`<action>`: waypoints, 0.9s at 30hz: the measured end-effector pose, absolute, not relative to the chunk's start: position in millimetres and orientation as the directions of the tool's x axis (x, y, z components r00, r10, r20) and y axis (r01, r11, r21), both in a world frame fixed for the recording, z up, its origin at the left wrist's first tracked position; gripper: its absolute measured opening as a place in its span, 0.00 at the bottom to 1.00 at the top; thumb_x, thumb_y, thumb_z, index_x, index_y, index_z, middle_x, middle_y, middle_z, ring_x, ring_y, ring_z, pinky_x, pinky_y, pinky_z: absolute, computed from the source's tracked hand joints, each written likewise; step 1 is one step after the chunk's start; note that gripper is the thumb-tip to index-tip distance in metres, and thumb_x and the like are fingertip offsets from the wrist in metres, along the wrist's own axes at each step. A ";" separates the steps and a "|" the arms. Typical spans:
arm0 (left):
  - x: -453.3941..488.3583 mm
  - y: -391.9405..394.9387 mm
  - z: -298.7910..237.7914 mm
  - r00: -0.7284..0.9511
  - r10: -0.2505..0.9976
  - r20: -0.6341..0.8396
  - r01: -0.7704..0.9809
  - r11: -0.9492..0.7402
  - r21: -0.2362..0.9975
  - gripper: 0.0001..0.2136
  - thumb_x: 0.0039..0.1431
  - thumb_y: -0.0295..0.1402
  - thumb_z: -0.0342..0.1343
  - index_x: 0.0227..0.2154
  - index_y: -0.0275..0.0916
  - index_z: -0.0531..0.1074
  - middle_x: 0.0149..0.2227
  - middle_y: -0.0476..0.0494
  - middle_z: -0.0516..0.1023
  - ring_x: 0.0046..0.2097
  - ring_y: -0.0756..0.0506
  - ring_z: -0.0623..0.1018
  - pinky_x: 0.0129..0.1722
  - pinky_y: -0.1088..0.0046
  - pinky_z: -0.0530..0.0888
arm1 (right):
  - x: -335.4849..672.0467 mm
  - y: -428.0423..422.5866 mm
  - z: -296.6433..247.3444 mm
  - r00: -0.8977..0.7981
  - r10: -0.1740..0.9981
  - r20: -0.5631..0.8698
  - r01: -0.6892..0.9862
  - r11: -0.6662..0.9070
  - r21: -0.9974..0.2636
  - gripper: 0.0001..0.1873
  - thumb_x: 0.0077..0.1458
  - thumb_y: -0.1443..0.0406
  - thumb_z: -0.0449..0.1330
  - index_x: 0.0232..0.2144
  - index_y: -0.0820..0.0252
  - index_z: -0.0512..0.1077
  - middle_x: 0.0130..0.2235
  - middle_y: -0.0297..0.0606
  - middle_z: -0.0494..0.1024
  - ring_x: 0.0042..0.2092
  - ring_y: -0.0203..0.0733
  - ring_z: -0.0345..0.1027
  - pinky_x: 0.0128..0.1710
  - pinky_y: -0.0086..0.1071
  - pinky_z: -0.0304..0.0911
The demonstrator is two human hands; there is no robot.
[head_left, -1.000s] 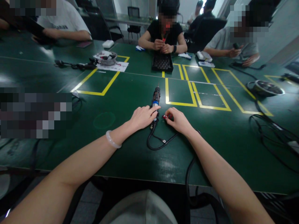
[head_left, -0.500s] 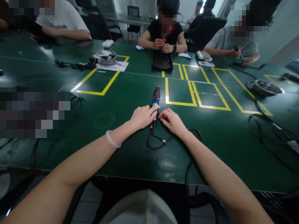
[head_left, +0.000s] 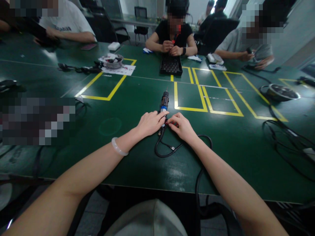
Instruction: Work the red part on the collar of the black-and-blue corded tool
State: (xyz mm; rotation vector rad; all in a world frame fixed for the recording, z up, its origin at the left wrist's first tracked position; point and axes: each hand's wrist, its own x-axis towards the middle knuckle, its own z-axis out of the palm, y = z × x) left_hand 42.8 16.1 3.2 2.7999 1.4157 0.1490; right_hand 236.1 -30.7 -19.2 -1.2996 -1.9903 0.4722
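On the green table lies a corded electric screwdriver (head_left: 164,98), dark with a blue band, its thin bit pointing away from me. My left hand (head_left: 151,124) rests over its body from the left, thumb and fingers gripping it. Close beside its rear end, my right hand (head_left: 183,127) pinches a small red tool (head_left: 175,124); most of that tool is hidden by the fingers. The red tool's tip meets the screwdriver's side, though the exact contact is too small to tell. A black cable (head_left: 164,156) loops from the screwdriver's rear under my right wrist.
Yellow tape rectangles (head_left: 190,108) mark the table. A person opposite works above a black tray (head_left: 171,72). A round bowl of parts (head_left: 112,62) stands far left, another bowl (head_left: 283,92) at right among black cables (head_left: 278,141). Co-workers sit at both far sides.
My right hand has shifted slightly, its fingers turned a little, and the red tool's angle has changed. My left hand and the electric screwdriver stay in place.
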 end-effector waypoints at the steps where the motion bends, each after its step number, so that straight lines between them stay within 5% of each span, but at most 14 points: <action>1: 42.7 16.1 3.0 0.590 0.803 0.084 0.803 -0.594 0.045 0.24 0.74 0.42 0.33 0.67 0.53 0.59 0.49 0.40 0.77 0.48 0.39 0.78 0.47 0.62 0.70 | 236.8 -30.6 -19.1 -0.246 0.905 0.348 0.647 0.421 -0.636 0.07 0.57 0.70 0.59 0.36 0.56 0.76 0.37 0.37 0.71 0.39 0.41 0.68 0.44 0.35 0.64; 16: 41.7 15.5 6.1 0.582 0.811 0.056 0.808 -0.585 0.074 0.24 0.72 0.46 0.36 0.67 0.53 0.60 0.48 0.38 0.76 0.47 0.37 0.78 0.47 0.61 0.71 | 220.4 -44.2 -6.7 -0.085 0.982 0.167 0.506 0.187 -0.842 0.03 0.55 0.65 0.59 0.34 0.55 0.68 0.30 0.32 0.78 0.31 0.38 0.73 0.34 0.32 0.66; 27: 40.0 16.9 11.6 0.554 0.833 0.010 0.828 -0.552 0.096 0.24 0.68 0.46 0.44 0.64 0.54 0.62 0.47 0.40 0.75 0.46 0.38 0.78 0.48 0.61 0.71 | 222.6 -44.8 -6.8 -0.136 0.971 0.195 0.497 0.237 -0.834 0.04 0.56 0.63 0.58 0.34 0.55 0.68 0.31 0.32 0.79 0.30 0.37 0.72 0.33 0.32 0.64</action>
